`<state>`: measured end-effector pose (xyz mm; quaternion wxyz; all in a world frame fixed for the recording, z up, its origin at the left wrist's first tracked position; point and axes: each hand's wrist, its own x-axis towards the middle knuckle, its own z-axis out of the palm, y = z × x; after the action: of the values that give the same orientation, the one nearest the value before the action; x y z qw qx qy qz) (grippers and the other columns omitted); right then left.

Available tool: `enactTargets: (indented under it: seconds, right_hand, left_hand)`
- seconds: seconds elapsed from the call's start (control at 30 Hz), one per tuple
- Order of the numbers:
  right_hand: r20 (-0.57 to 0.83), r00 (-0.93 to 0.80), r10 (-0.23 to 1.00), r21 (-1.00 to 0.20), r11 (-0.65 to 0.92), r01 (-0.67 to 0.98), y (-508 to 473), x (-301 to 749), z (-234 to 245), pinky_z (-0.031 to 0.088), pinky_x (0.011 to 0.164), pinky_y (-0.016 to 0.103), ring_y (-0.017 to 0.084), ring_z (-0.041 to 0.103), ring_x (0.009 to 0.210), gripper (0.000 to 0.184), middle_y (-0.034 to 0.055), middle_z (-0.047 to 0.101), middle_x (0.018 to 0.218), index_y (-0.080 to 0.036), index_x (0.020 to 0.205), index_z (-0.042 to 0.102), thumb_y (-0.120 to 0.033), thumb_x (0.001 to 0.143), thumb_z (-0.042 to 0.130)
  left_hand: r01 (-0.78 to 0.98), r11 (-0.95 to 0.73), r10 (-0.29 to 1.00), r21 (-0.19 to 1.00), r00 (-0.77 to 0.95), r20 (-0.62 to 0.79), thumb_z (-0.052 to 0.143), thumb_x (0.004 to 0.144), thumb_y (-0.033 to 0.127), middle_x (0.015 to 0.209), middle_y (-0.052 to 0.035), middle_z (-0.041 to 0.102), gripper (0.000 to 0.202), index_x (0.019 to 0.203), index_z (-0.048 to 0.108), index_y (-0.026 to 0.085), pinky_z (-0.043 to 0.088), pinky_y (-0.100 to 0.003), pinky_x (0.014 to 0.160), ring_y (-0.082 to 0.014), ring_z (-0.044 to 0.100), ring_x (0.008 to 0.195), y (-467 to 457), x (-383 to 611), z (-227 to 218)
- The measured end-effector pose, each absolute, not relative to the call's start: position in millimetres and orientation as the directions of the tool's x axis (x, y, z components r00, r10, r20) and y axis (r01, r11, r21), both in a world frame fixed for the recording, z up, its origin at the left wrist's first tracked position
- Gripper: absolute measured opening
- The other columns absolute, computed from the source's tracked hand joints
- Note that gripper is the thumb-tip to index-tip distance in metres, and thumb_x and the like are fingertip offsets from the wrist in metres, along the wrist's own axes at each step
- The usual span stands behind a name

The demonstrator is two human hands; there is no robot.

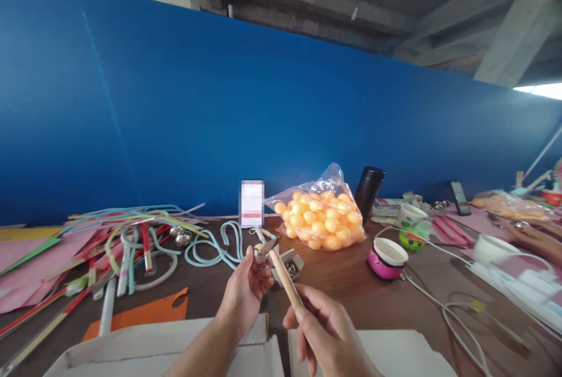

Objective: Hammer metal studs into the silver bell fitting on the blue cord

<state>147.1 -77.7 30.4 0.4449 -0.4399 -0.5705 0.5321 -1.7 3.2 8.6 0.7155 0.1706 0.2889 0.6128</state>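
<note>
In the head view, my left hand is closed around a shiny silver bell-like piece, pinched between thumb and fingers. A dark pointed piece sticks out beside it; what it belongs to is unclear. My right hand grips a light wooden stick, which slants up and left so that its far end meets or nearly meets the silver piece. Just behind the stick stands a small white box holding small metal pieces.
A clear bag of orange balls and a black bottle stand at the back. Coiled light-blue tubing and a pile of sticks lie left. To the right are a pink-banded cup, white cables, a power strip and another person's hand.
</note>
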Motion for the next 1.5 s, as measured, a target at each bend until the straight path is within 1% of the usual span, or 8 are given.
enactTargets:
  seconds: [0.13, 0.6, 0.73, 0.9, 1.03, 1.13, 1.3, 1.5]
  right_hand:
    - [0.058, -0.139, 0.989, -0.998, 0.055, -0.028, -79.4, 144.4, 31.7, 0.034, 0.031, 0.014, 0.005, 0.047, 0.041, 0.045, 0.0036, 0.059, 0.077, -0.015, 0.111, 0.055, -0.051, 0.083, 0.054]
    - [0.041, -0.201, 0.979, -0.997, 0.054, 0.061, -76.1, 146.4, 27.9, 0.032, 0.03, 0.013, 0.004, 0.047, 0.037, 0.048, 0.0049, 0.062, 0.078, -0.015, 0.112, 0.055, -0.053, 0.084, 0.051]
    - [0.059, -0.169, 0.984, -0.998, 0.06, 0.004, -76.4, 147.1, 29.1, 0.035, 0.031, 0.014, 0.005, 0.048, 0.041, 0.047, 0.0047, 0.06, 0.078, -0.014, 0.111, 0.055, -0.053, 0.083, 0.052]
    - [0.039, -0.208, 0.977, -0.997, 0.052, 0.056, -78.1, 145.6, 30.3, 0.035, 0.032, 0.013, 0.004, 0.047, 0.04, 0.046, 0.0039, 0.06, 0.078, -0.015, 0.11, 0.055, -0.053, 0.084, 0.051]
    - [0.06, -0.191, 0.98, -0.998, 0.064, 0.012, -76.9, 146.8, 31.1, 0.035, 0.032, 0.014, 0.005, 0.048, 0.042, 0.046, 0.0037, 0.06, 0.078, -0.016, 0.11, 0.055, -0.052, 0.083, 0.052]
    - [0.023, -0.211, 0.977, -0.999, 0.031, 0.033, -76.3, 147.9, 31.6, 0.036, 0.033, 0.015, 0.006, 0.05, 0.043, 0.044, 0.0042, 0.06, 0.079, -0.015, 0.109, 0.056, -0.05, 0.083, 0.053]
    - [0.045, -0.14, 0.989, -0.999, 0.046, 0.008, -76.1, 146.7, 29.3, 0.034, 0.032, 0.014, 0.005, 0.048, 0.043, 0.042, 0.0031, 0.059, 0.077, -0.016, 0.112, 0.055, -0.047, 0.085, 0.052]
    - [0.039, -0.183, 0.982, -0.999, 0.041, 0.007, -76.3, 146.5, 28.6, 0.035, 0.032, 0.014, 0.006, 0.049, 0.043, 0.043, 0.0049, 0.06, 0.079, -0.014, 0.11, 0.056, -0.048, 0.084, 0.054]
  left_hand:
    - [-0.771, 0.202, 0.975, 0.604, 0.099, -0.2, 0.057, 0.084, 0.034, 0.07, -0.0055, 0.065, 0.023, 0.08, 0.062, 0.012, 0.052, -0.022, 0.05, -0.0097, 0.058, 0.053, 2.9, -2.9, 6.1]
    - [-0.771, 0.194, 0.977, 0.606, 0.096, -0.191, 0.056, 0.084, 0.031, 0.068, -0.0037, 0.062, 0.02, 0.085, 0.062, 0.011, 0.051, -0.022, 0.05, -0.0096, 0.057, 0.053, 3.1, -1.9, 6.3]
    - [-0.764, 0.196, 0.978, 0.615, 0.105, -0.182, 0.056, 0.084, 0.033, 0.071, -0.0058, 0.064, 0.022, 0.085, 0.062, 0.011, 0.051, -0.022, 0.05, -0.0095, 0.057, 0.053, 2.8, -2.0, 5.8]
    - [-0.763, 0.193, 0.978, 0.617, 0.099, -0.183, 0.056, 0.084, 0.032, 0.067, -0.0038, 0.062, 0.022, 0.084, 0.062, 0.011, 0.051, -0.022, 0.05, -0.0103, 0.058, 0.053, 1.6, -1.9, 7.7]
    - [-0.766, 0.197, 0.976, 0.612, 0.098, -0.193, 0.057, 0.084, 0.032, 0.068, -0.0048, 0.064, 0.022, 0.082, 0.061, 0.011, 0.051, -0.022, 0.05, -0.0101, 0.058, 0.053, 1.6, -1.3, 8.5]
    - [-0.768, 0.202, 0.975, 0.607, 0.098, -0.201, 0.056, 0.084, 0.032, 0.068, -0.0047, 0.063, 0.021, 0.082, 0.061, 0.012, 0.051, -0.022, 0.049, -0.01, 0.057, 0.052, 2.2, -1.1, 8.1]
    - [-0.765, 0.191, 0.979, 0.614, 0.106, -0.173, 0.056, 0.084, 0.032, 0.07, -0.0054, 0.064, 0.021, 0.083, 0.06, 0.011, 0.05, -0.022, 0.05, -0.0097, 0.056, 0.053, 1.8, -1.5, 8.2]
    - [-0.775, 0.203, 0.976, 0.598, 0.111, -0.187, 0.058, 0.083, 0.032, 0.069, -0.0047, 0.063, 0.021, 0.084, 0.06, 0.011, 0.051, -0.022, 0.05, -0.01, 0.057, 0.053, 2.4, -1.3, 8.2]
